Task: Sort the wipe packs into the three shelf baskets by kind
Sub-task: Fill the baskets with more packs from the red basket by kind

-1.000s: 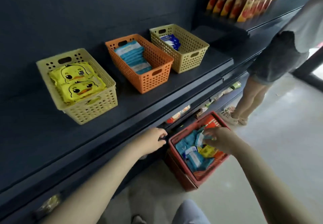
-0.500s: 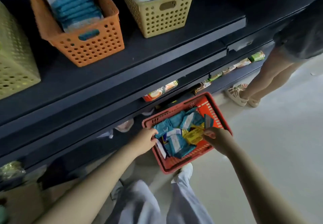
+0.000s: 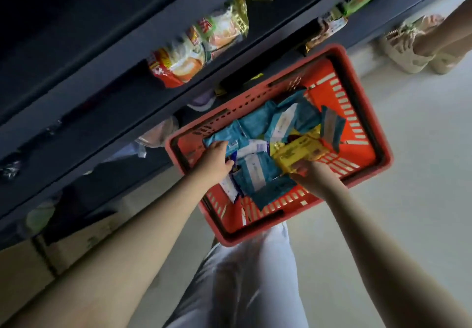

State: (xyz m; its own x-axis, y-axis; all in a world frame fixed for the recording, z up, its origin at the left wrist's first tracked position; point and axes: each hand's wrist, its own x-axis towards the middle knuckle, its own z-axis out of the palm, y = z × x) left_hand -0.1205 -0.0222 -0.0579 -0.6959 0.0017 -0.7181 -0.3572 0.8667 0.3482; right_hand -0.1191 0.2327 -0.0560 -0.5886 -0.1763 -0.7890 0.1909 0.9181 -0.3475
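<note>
Red basket (image 3: 339, 90) on pale floor (image 3: 413, 200), set just beside the dark shelving (image 3: 76, 46). Wipe packs are heaped inside: teal packs (image 3: 255, 120) dominate, and one yellow pack (image 3: 301, 151) lies on top toward the right. Right hand (image 3: 313, 176) is clamped on the yellow pack's near end, fingers and thumb pinching it. Left hand (image 3: 217, 160) is laid with bent fingers on a teal pack at the heap's left; a grip cannot be confirmed. Snack bags (image 3: 184, 64) are seen on a shelf above the basket. The basket's near corner is covered by a white trouser leg (image 3: 242, 276). Sandalled feet (image 3: 408, 44) of a second person are noted beyond, well apart.
</note>
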